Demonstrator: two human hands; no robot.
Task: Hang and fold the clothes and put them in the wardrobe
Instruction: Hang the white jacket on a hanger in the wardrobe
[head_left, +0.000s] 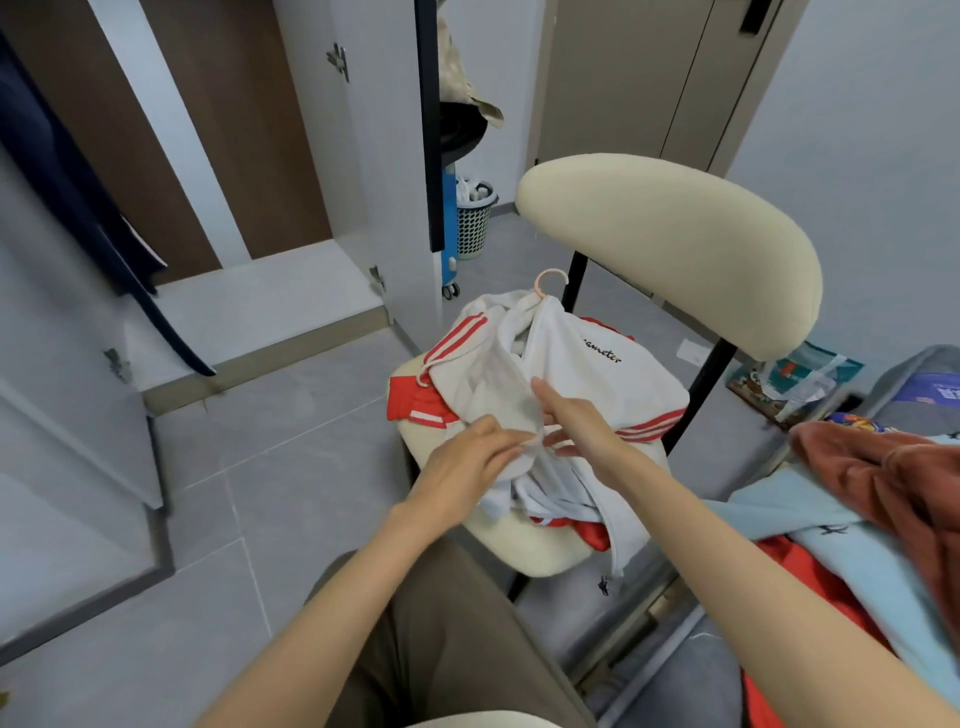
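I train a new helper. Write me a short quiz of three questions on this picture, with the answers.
1. True or false: the white garment lies on the seat of the chair.
2. What colour is the hook of the hanger? A pink, B black, C green.
3. Fill in: the stripes on the garment are ____.
Key: 1 true; 2 A; 3 red.

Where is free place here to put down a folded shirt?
Free: the wardrobe floor, between its brown back panel and the step; the grey tiles between that step and the chair seat. Crowded: that seat, under the white garment, and the right side, under heaped clothes.
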